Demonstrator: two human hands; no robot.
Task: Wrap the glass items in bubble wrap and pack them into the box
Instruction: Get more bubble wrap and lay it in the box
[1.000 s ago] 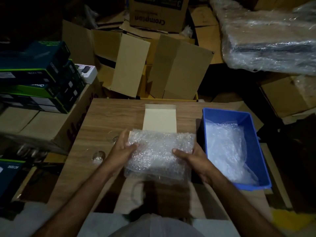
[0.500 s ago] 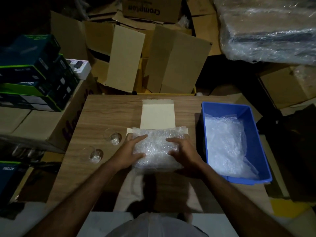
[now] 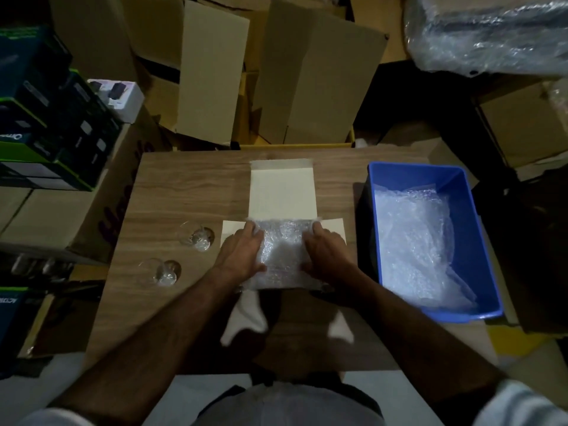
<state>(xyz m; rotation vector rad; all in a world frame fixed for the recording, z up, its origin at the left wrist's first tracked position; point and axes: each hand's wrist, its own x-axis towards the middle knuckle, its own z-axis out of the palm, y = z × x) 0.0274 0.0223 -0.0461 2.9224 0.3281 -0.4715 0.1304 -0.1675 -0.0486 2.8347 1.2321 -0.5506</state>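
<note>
A person's left hand (image 3: 242, 253) and right hand (image 3: 327, 255) press a bubble-wrapped bundle (image 3: 284, 256) down into a small open box (image 3: 282, 192) at the middle of the wooden counter (image 3: 184, 192). Both hands lie flat on the wrap with fingers extended, bracketing the bundle from either side rather than clutching it. The box's pale lid flap lies open on the far side, its side flaps spread to left and right. Two bare glasses (image 3: 199, 239) (image 3: 166, 273) wait on the counter to the left, well apart from the box, not yet wrapped. A blue bin (image 3: 455, 192) holding loose bubble wrap (image 3: 421, 247) stands on the right. What lies inside the bundle cannot be seen. The risk here appears to be pressure: pushing hard to seat the padding could crack any glass inside, and a left forearm swinging outward could knock the nearer bare glass over or off the counter edge.
</note>
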